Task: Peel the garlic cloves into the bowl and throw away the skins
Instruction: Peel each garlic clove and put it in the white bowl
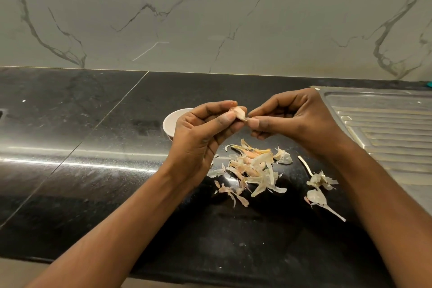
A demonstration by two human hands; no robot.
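Garlic clove mid-peel I'd say, gripped in left hand w/ right hand pinching its tip; skins on worktop, unbinned.

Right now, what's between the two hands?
The garlic clove: the left hand pinches it and the right hand pinches its tip. This shows in the head view.

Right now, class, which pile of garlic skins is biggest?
The middle pile, nearest the bowl: many strips heaped together. The scraps on its right are just a few loose pieces.
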